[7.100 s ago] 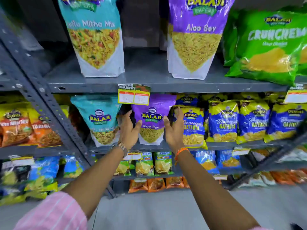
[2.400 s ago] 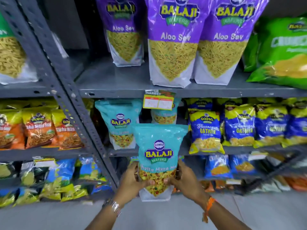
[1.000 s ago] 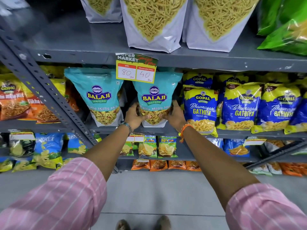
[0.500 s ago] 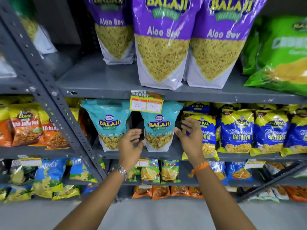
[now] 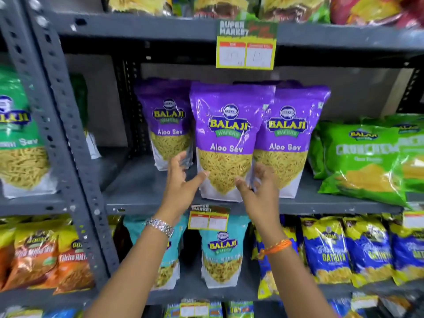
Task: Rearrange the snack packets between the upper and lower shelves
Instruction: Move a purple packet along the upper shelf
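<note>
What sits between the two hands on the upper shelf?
Head view: the front Aloo Sev packet stands between the left hand and right hand, both open.

The printed numbers on the yellow paper price tag (image 5: 245, 53) are blurring and cannot be read. The left hand (image 5: 181, 182) is hiding part of a teal snack pouch (image 5: 169, 269) below. The green snack bag (image 5: 16, 138) is getting cut by the left edge.
</note>
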